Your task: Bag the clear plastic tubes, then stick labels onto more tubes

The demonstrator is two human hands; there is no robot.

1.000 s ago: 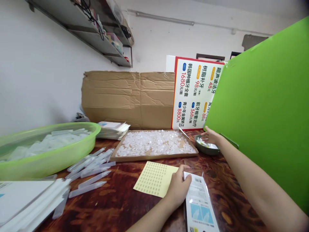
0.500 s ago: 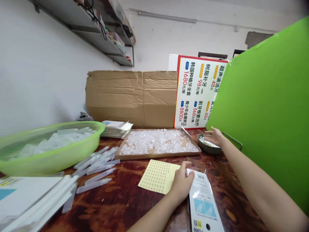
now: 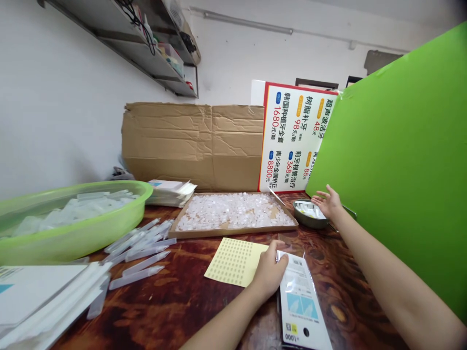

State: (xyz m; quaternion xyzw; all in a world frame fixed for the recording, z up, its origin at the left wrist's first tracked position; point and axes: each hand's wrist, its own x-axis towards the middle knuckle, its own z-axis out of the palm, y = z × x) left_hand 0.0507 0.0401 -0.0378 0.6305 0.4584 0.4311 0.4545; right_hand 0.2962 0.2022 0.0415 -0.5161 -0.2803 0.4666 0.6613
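Note:
My left hand (image 3: 269, 272) grips the top end of a white printed package (image 3: 302, 296) lying on the table, thumb on its upper left corner. Beside that hand, partly under it, lies a yellow sheet (image 3: 233, 262) with rows of small oval marks. My right hand (image 3: 329, 202) is raised at the right edge of a dark round bowl (image 3: 313, 222) that holds white and yellow pieces; its fingers are spread and nothing shows in them. Behind the sheet, a shallow cardboard tray (image 3: 233, 232) is filled with small translucent pieces.
A green basin (image 3: 109, 230) of clear tubes stands at the left, with loose tubes (image 3: 142, 265) beside it. White cards (image 3: 44, 296) are stacked front left, more (image 3: 170, 189) behind. A green panel (image 3: 401, 146) borders the right side.
My right hand has lifted slightly and turned, uncovering more of the bowl's contents. My left hand still holds the package. The whole view has shifted a little.

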